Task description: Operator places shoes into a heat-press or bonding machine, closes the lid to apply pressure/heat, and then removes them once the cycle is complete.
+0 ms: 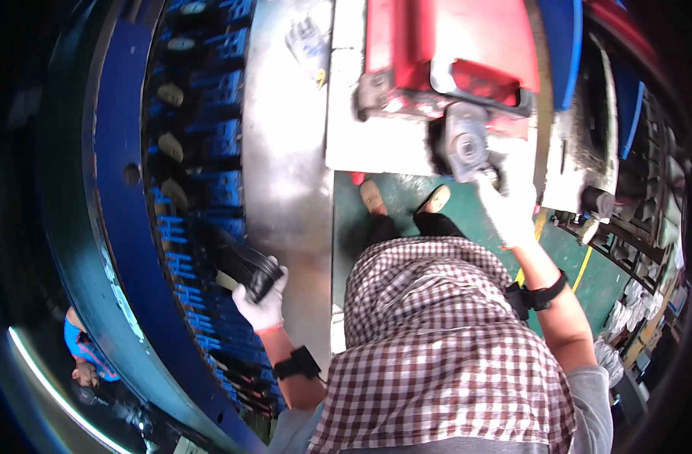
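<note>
My left hand, in a white glove, is closed around one end of a black shoe. The shoe is tilted over the left edge of the metal ledge, beside a rack of blue prongs. Out to the right, my right hand, also gloved in white, closes on the near end of a grey, block-like part with a round centre. That part lies against the front of a red machine; blur and glare hide whether it is attached.
A grey work glove lies on the shiny metal ledge. Several dark shoes stand along the rack, beside a blue metal beam. At right are a dark cylinder and shelves. Another person is at far left.
</note>
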Action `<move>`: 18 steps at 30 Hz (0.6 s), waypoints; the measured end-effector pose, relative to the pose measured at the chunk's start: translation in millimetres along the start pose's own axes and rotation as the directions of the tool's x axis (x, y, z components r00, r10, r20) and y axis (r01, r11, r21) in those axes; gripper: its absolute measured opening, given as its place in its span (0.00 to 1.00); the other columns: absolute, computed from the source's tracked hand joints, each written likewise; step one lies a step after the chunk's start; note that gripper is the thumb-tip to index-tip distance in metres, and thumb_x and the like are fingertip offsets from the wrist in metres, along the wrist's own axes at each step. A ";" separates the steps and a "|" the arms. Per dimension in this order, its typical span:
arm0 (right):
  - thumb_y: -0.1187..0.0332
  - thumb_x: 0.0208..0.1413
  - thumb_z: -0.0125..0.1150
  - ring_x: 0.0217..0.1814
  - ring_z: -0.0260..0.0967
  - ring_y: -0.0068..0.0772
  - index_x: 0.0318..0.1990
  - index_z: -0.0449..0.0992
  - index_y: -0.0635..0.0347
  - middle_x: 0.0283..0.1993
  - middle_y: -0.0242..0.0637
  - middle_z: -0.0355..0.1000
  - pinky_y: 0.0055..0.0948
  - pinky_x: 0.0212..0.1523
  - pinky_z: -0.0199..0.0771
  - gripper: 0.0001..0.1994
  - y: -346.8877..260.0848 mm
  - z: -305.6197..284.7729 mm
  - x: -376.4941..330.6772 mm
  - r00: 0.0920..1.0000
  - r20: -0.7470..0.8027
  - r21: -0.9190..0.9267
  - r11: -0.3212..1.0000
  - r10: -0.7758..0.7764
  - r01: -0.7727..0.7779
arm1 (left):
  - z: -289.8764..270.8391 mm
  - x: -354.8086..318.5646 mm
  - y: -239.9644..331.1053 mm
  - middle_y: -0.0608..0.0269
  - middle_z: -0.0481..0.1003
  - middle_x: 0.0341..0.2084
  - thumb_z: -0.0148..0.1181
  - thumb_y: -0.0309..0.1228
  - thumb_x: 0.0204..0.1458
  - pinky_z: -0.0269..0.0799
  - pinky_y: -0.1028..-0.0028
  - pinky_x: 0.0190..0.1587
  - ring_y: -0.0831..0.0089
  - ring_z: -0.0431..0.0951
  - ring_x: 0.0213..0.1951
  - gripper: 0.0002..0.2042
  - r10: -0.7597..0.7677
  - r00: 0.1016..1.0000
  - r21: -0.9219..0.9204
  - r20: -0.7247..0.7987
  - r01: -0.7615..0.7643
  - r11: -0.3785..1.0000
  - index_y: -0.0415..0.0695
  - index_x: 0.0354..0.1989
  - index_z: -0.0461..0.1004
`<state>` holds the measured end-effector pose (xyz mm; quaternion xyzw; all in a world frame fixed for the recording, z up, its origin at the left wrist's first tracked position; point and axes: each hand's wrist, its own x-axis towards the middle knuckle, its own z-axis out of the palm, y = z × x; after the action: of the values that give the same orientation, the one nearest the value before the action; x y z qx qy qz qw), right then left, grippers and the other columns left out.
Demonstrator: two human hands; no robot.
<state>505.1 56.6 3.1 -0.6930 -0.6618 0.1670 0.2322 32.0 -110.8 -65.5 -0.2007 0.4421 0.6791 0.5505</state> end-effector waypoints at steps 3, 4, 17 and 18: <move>0.65 0.52 0.69 0.50 0.75 0.50 0.50 0.80 0.61 0.46 0.46 0.77 0.46 0.53 0.74 0.18 -6.9 -8.4 4.8 0.980 0.143 0.170 0.972 0.138 -0.162 | 65.5 -29.5 -42.9 0.48 0.62 0.72 0.70 0.36 0.43 0.63 0.28 0.63 0.35 0.66 0.68 0.48 -0.186 0.917 0.218 0.353 0.113 0.969 0.45 0.76 0.55; 0.64 0.52 0.68 0.52 0.75 0.50 0.51 0.80 0.62 0.48 0.47 0.78 0.46 0.54 0.74 0.19 -11.0 -14.6 5.7 0.995 0.087 0.263 0.965 -0.039 0.015 | 88.5 -33.6 -56.5 0.49 0.57 0.75 0.70 0.35 0.43 0.60 0.26 0.65 0.35 0.63 0.70 0.53 -0.274 0.828 0.257 0.490 0.163 0.953 0.47 0.79 0.47; 0.60 0.49 0.70 0.82 0.47 0.49 0.76 0.56 0.65 0.75 0.56 0.57 0.39 0.80 0.46 0.47 -20.2 -123.5 8.6 0.962 0.163 0.670 0.691 0.219 -0.271 | 354.8 -93.9 -189.9 0.45 0.53 0.76 0.60 0.45 0.61 0.48 0.61 0.77 0.57 0.54 0.77 0.45 -0.547 0.311 0.428 0.777 -0.898 0.098 0.32 0.78 0.44; 0.59 0.49 0.71 0.79 0.55 0.49 0.75 0.61 0.64 0.71 0.56 0.64 0.39 0.78 0.51 0.45 -2.3 -129.0 9.2 0.969 0.071 0.723 0.657 0.237 -0.214 | 369.4 -100.5 -196.4 0.44 0.51 0.77 0.60 0.50 0.62 0.47 0.60 0.77 0.56 0.52 0.78 0.47 -0.518 0.296 0.455 0.802 -0.865 0.211 0.33 0.78 0.42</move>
<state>573.3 52.8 112.8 -0.6234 -0.4471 0.4318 0.4744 324.3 135.9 131.5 0.6872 0.3648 0.2961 0.5541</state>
